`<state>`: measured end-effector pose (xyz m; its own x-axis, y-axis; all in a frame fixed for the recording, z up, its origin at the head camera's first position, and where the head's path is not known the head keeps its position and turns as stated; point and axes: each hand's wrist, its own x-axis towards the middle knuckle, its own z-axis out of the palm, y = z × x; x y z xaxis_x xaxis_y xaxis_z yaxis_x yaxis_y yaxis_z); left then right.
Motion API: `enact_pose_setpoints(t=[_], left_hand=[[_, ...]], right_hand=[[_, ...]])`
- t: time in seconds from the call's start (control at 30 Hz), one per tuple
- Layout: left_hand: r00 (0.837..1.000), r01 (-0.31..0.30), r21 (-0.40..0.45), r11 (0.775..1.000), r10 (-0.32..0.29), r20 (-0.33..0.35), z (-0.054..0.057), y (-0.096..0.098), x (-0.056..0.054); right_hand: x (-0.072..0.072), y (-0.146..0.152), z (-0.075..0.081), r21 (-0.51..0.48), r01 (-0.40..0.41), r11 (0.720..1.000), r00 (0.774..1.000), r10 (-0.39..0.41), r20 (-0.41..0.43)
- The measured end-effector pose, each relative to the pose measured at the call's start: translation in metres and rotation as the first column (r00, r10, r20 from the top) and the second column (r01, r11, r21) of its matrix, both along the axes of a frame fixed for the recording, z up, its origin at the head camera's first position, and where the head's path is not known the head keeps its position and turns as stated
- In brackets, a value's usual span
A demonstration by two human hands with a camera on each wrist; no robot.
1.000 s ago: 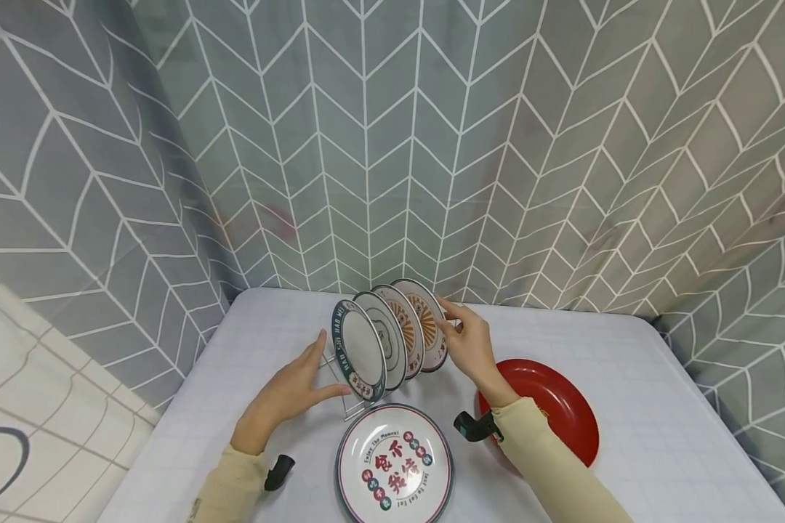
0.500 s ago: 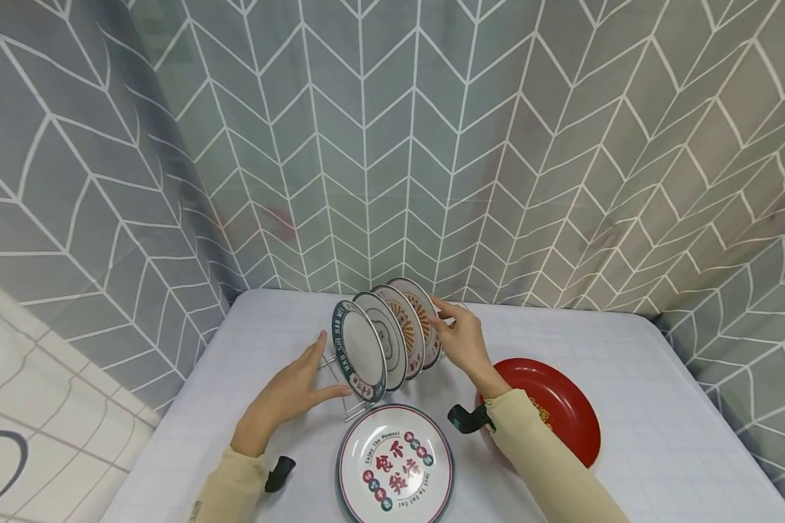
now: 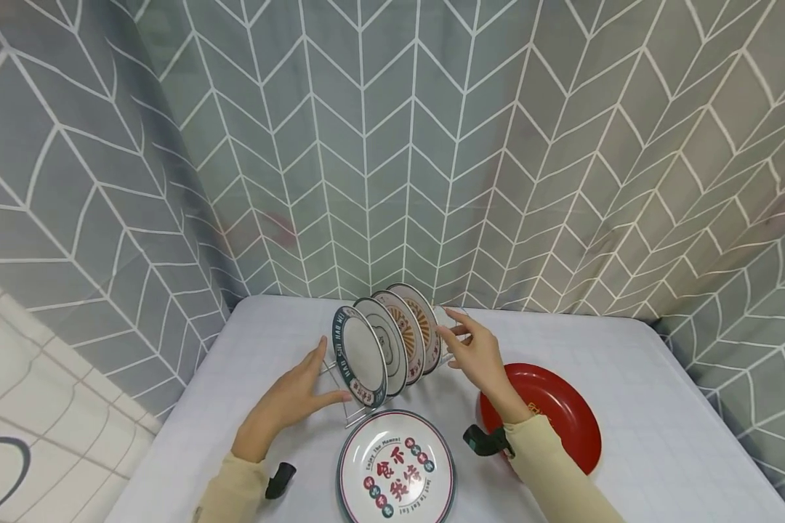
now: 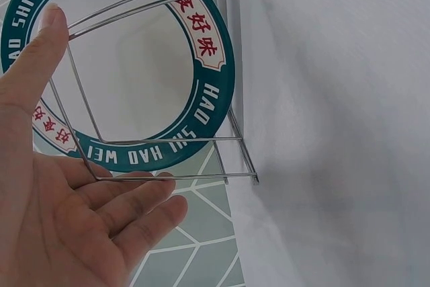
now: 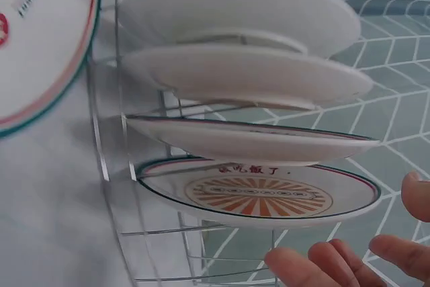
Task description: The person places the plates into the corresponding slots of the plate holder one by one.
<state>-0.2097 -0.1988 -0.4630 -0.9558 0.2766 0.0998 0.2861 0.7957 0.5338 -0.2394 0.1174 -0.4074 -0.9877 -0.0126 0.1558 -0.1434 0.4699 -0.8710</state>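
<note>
Several round plates stand on edge, tilted, in a wire dish rack (image 4: 225,140). Leftmost is a white plate with a green lettered rim (image 3: 361,356); the rightmost plate (image 5: 259,196) bears an orange sunburst. My left hand (image 3: 288,399) is spread at the rack's left end. In the left wrist view its thumb lies by an upper wire, and its fingers (image 4: 138,203) touch a lower one. My right hand (image 3: 477,352) is just right of the rightmost plate, fingers loosely bent and holding nothing. The right wrist view shows its fingertips (image 5: 295,267) apart from that plate.
A stack of flat plates (image 3: 399,428), the top one with red characters, lies in front of the rack. To the right sits a large red plate (image 3: 572,418), partly under my right forearm. A patterned grey curtain (image 3: 432,181) hangs behind the white-covered table (image 3: 661,407).
My right hand pushed the rightmost plate a little left into line with the others, then let go and drew back to the right. The left hand has stayed at the rack.
</note>
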Motion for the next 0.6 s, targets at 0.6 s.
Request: enact_pose_setpoints(t=[0.6], left_hand=[[1.0,-0.005,-0.008,1.0,0.005,0.014,0.0,0.002,0.0]], right_hand=[[0.07,0.021,-0.012,-0.067,-0.004,0.998,0.993,0.011,0.116]])
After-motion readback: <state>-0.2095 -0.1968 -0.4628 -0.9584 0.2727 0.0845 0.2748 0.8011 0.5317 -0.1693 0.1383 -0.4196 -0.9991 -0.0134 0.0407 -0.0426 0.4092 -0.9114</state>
